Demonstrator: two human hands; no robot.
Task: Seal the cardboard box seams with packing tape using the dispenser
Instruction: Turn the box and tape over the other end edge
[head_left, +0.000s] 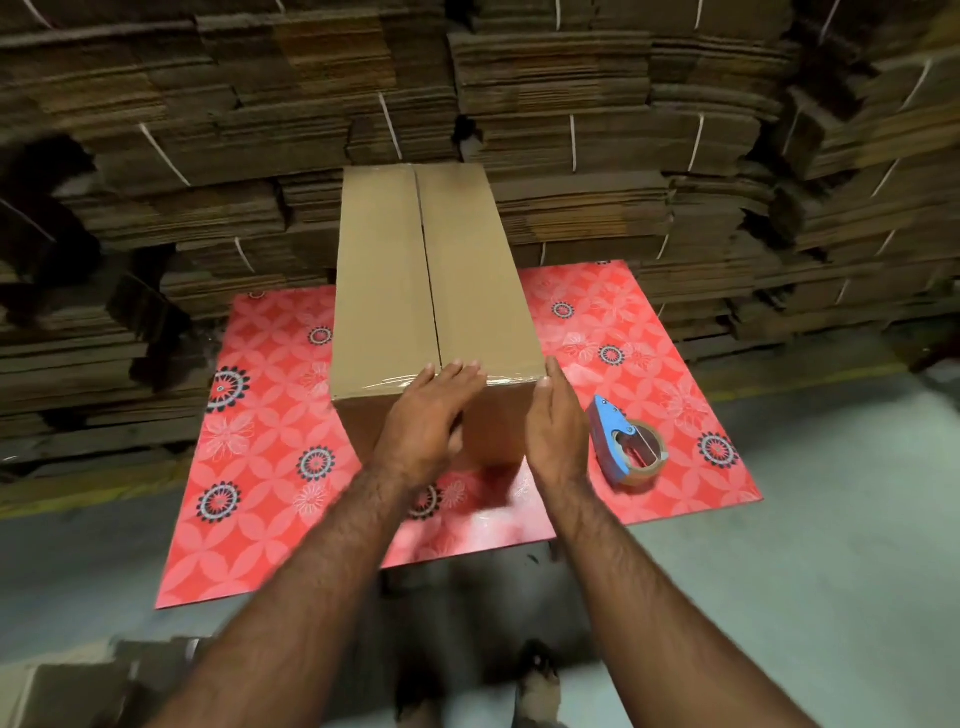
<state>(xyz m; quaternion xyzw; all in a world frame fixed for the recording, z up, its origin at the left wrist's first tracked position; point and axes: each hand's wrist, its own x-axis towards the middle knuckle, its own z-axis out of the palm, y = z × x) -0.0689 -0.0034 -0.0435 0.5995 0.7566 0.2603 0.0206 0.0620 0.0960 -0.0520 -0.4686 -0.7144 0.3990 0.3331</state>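
A tall brown cardboard box (410, 270) stands on a red patterned mat (270, 457), its top flaps closed along a centre seam. Clear tape shines along the near top edge and at the far end. My left hand (431, 415) lies flat on the near edge, fingers spread over the tape. My right hand (556, 421) is pressed against the box's near right corner, fingers straight. A blue tape dispenser (626, 444) with a brown roll lies on the mat just right of my right hand, held by neither hand.
Bundled stacks of flattened cardboard (571, 104) form a wall behind and to both sides of the mat. A grey concrete floor (831, 571) lies in front. Flat cardboard (67, 686) sits at the lower left, and my feet show at the bottom.
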